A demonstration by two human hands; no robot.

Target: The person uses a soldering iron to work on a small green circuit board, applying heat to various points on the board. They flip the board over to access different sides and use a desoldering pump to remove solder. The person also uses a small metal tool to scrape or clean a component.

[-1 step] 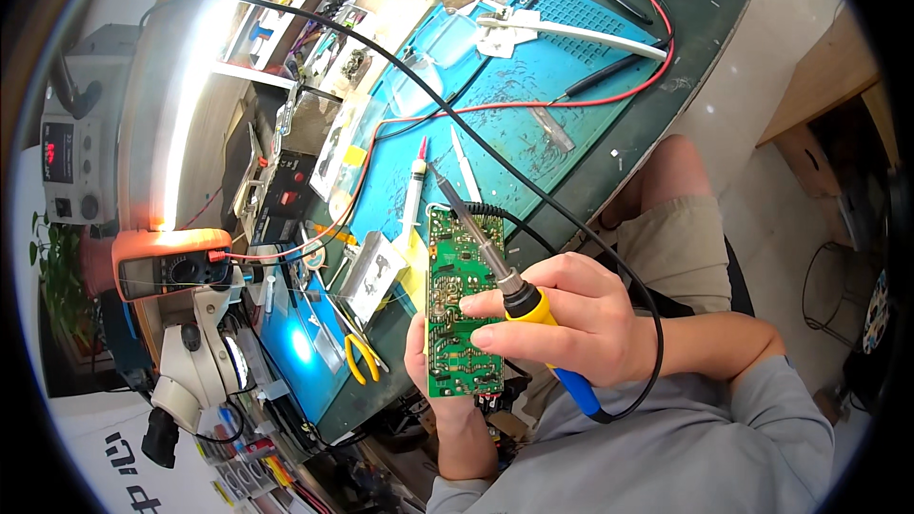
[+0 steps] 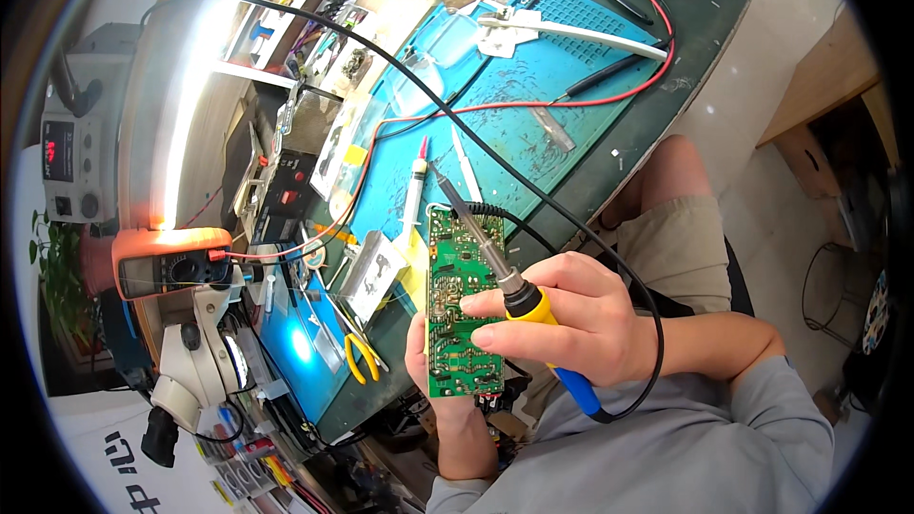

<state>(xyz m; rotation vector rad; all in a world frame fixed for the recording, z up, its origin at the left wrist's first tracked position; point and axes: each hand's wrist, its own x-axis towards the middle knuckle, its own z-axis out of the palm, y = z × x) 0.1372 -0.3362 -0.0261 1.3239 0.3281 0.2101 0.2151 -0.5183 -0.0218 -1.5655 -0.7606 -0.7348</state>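
Observation:
A green circuit board (image 2: 465,362), solder side up, is gripped by my left hand (image 2: 416,352) along its lower left edge; most of those fingers are hidden beneath it. My right hand (image 2: 581,314) is closed around the yellow and blue handle of a soldering iron (image 2: 486,249). Two of its fingertips lie over the board. The iron's metal shaft slants up and left across the board, and its tip points past the upper edge, near a syringe (image 2: 414,198) with a red tip. Beside the syringe a slim white tool (image 2: 465,164) lies on the blue mat (image 2: 505,148).
The iron's black cord loops over the bench. Red test leads run to an orange multimeter (image 2: 171,265) at left, above a white microscope (image 2: 195,362). Yellow-handled pliers (image 2: 361,359) lie left of the board. A black probe (image 2: 605,76) and a white strap (image 2: 581,33) lie at the far side.

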